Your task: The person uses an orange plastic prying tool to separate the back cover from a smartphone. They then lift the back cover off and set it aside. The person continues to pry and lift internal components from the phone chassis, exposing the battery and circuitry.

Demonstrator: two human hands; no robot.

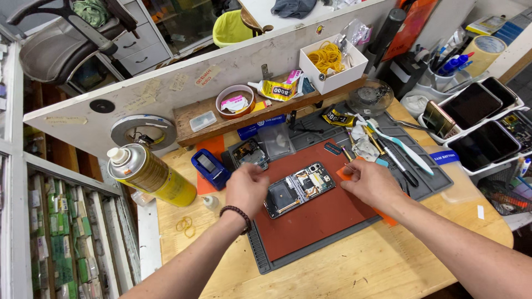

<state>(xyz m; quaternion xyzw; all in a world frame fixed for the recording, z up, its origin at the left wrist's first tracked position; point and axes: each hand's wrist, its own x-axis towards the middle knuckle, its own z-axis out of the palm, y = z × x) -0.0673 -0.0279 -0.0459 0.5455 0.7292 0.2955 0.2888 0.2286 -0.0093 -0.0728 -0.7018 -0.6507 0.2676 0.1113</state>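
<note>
An opened phone (300, 189), back cover off and its boards showing, lies tilted on a red mat (316, 216) that sits on a grey work mat (426, 182) on the wooden tabletop (354, 266). The left hand (245, 188), with a bead bracelet on the wrist, hovers at the phone's left end, fingers curled down over it; whether they pinch anything cannot be told. The right hand (370, 181) rests just right of the phone, thumb and forefinger pinched on thin tweezers (348, 165) whose tips point toward the phone's upper edge. Close behind the left hand lie a second bare phone frame (250, 153) and a blue box (209, 167); a yellow spray can (149, 174) lies on its side farther left. Behind the right hand, a toothbrush (400, 145), a screwdriver (396, 161) and crumpled wipes (363, 145) crowd the grey mat. A white tray (476, 166) of phones stands at the right, and a wooden shelf (244, 119) carries glue and a tape roll.
</note>
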